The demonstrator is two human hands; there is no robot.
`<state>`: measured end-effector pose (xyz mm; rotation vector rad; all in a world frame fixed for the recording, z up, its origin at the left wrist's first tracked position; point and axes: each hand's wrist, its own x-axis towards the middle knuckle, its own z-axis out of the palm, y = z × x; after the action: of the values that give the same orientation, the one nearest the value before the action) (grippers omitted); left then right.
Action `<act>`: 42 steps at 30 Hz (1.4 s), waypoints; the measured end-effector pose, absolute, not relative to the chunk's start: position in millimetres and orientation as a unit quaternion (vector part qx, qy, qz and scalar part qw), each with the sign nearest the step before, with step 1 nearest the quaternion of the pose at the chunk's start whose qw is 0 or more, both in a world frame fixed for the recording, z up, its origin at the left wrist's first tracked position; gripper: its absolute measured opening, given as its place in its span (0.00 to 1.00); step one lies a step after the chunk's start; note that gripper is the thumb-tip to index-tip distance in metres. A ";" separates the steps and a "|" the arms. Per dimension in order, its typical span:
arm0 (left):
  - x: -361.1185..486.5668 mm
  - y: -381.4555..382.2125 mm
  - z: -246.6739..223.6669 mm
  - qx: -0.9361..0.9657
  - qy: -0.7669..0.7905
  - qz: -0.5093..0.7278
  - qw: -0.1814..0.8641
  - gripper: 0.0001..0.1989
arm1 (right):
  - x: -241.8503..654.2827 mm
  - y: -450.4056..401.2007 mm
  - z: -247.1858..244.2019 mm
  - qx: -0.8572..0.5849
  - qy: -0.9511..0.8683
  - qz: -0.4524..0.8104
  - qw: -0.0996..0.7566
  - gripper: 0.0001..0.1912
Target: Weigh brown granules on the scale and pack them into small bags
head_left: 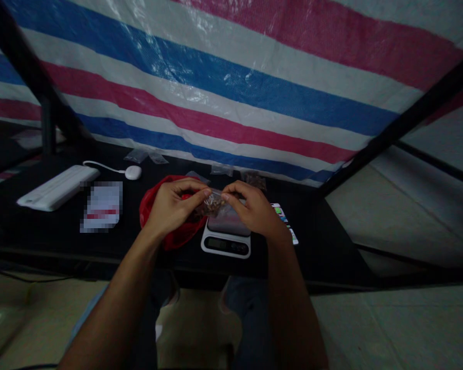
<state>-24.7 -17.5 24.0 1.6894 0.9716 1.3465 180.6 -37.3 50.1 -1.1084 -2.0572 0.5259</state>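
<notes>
1. Two bare hands meet above a black desk point(324, 241). The left hand point(173, 203) pinches one upper corner of a small clear zip bag point(213, 204) between thumb and forefinger. The right hand point(250, 205) pinches the other upper corner the same way; both grips are closed, with the remaining fingers curled.
2. The zip bag holds small, dry-looking brown pieces, irregular and crumbly. It hangs above the back of the scale, between the hands. Whether its mouth is sealed cannot be told.
3. As far as things show, one similar bag with brown contents point(256, 181) lies by the desk's back edge, beyond the right hand. Thin, glossy clear bags point(221, 169), seemingly unfilled, lie along that same edge, some further left.
4. A flat white digital scale point(226, 246) with rounded corners sits near the desk's front edge. Its plate is smooth and greyish, partly hidden; its dark display is unreadable.
5. A crinkled red plastic bag point(177, 237) slumps beside the scale's left side, partly under the left hand. Its contents are mostly hidden.
6. Towards the desk's left end are a long white block-shaped object point(57, 187), a round white puck with a cable point(133, 172) and a blurred pale packet point(102, 208). A flat, phone-like object point(293, 234) shows beside the right wrist.
7. Behind the desk hangs a shiny, creased woven plastic sheet point(216, 103) striped red, white and blue.
</notes>
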 end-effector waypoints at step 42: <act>-42.9 0.5 9.0 0.712 0.412 0.375 0.426 0.22 | 216.3 -56.3 68.0 -0.563 -0.624 0.112 0.531 0.21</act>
<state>-42.9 0.5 9.0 1.7805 1.0305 0.9377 216.3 -56.3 68.0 -1.3428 -1.4893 0.2678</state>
